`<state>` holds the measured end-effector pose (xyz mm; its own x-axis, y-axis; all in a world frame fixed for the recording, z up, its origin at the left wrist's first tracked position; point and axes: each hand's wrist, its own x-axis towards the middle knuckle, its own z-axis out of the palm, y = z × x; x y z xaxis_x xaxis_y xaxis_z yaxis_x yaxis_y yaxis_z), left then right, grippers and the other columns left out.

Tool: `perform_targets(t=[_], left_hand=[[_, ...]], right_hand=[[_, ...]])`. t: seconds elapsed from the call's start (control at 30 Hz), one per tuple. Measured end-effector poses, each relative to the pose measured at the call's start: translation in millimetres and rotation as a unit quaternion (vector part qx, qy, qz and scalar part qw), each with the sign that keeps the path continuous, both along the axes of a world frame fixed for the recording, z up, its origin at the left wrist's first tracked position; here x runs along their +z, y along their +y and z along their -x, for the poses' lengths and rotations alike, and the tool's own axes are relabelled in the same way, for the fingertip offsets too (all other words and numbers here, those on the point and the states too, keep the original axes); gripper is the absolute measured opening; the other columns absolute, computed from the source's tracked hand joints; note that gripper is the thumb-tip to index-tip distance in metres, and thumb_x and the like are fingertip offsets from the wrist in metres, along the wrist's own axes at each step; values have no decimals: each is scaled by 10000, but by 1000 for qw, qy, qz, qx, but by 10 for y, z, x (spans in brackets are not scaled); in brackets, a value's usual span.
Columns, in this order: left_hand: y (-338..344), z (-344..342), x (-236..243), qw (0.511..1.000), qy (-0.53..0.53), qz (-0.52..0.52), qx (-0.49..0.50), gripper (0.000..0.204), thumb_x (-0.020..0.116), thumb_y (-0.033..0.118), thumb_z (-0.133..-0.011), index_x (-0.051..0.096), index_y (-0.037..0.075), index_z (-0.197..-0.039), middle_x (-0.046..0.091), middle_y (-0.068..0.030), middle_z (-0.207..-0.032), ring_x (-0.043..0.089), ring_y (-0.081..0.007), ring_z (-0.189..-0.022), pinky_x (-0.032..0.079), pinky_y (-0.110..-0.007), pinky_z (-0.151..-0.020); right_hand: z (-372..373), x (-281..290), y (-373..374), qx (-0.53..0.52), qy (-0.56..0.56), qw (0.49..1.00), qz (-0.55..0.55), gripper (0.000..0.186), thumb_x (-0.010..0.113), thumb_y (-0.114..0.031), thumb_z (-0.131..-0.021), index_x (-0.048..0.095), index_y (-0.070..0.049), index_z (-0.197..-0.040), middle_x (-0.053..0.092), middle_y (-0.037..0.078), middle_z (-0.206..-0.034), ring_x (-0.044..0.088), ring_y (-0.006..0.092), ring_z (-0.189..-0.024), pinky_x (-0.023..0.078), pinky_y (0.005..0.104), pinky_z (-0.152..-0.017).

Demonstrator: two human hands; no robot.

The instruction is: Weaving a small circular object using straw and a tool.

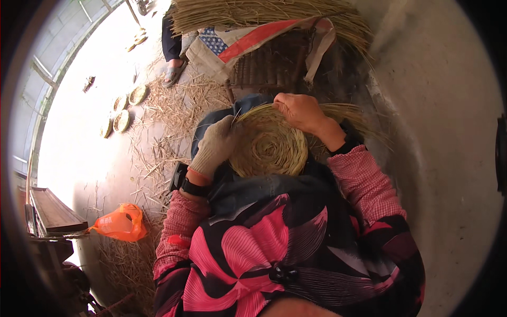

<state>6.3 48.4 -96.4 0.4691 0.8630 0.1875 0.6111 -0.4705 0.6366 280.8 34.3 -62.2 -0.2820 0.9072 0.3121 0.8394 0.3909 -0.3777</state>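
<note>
A round coiled straw basket (266, 150) rests on dark cloth over my lap, with loose strands (343, 113) trailing from its rim to the right. My left hand (215, 141), in a pale knitted glove, is closed on the left side of the basket's rim, its fingertips partly hidden. My right hand (298, 113) is bare and pinches straw strands at the top edge of the rim, fingers curled.
A straw bundle (264, 13) lies over a printed sack (232, 47) on a bamboo seat (264, 71). Another person's sandalled foot (174, 71) is beyond. Several small baskets (121, 120), scattered straw, an orange bag (119, 222) and wooden boards (55, 208) are at left.
</note>
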Motion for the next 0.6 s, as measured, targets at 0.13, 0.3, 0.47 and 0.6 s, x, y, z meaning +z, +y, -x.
perform_targets(t=[0.13, 0.3, 0.47, 0.6], left_hand=[[86, 25, -31, 993, -55, 103, 35, 377, 537, 376, -1010, 668, 46, -1137, 700, -258, -1054, 667, -424, -1044, 514, -458, -866], [258, -43, -116, 961, -189, 198, 45, 454, 536, 378, -1017, 661, -8, -1223, 729, -198, -1067, 695, -275, -1018, 512, -387, -903], [399, -101, -233, 958, -197, 206, 30, 471, 528, 365, -1021, 655, -23, -1255, 731, -192, -1104, 692, -258, -1045, 511, -366, -917], [418, -102, -248, 955, -197, 221, 16, 480, 527, 360, -1020, 648, -35, -1264, 727, -196, -1118, 688, -257, -1053, 509, -360, -922]], right_hand=[[-156, 173, -32, -27, 10, 949, -314, 335, 612, -344, -998, 666, -30, -1099, 700, 164, -1064, 684, 372, -936, 523, 474, -755], [-174, -56, -328, -102, 227, 968, -34, 465, 599, -410, -1022, 646, 22, -1187, 697, 168, -1123, 687, 351, -977, 535, 397, -854], [-208, -254, -303, -105, 439, 875, 175, 478, 571, -349, -1044, 616, 45, -1311, 699, 135, -1195, 660, 197, -1053, 505, 315, -924], [-241, -289, -305, -94, 469, 854, 206, 492, 549, -311, -1056, 564, 68, -1370, 660, 136, -1267, 614, 192, -1157, 477, 307, -992]])
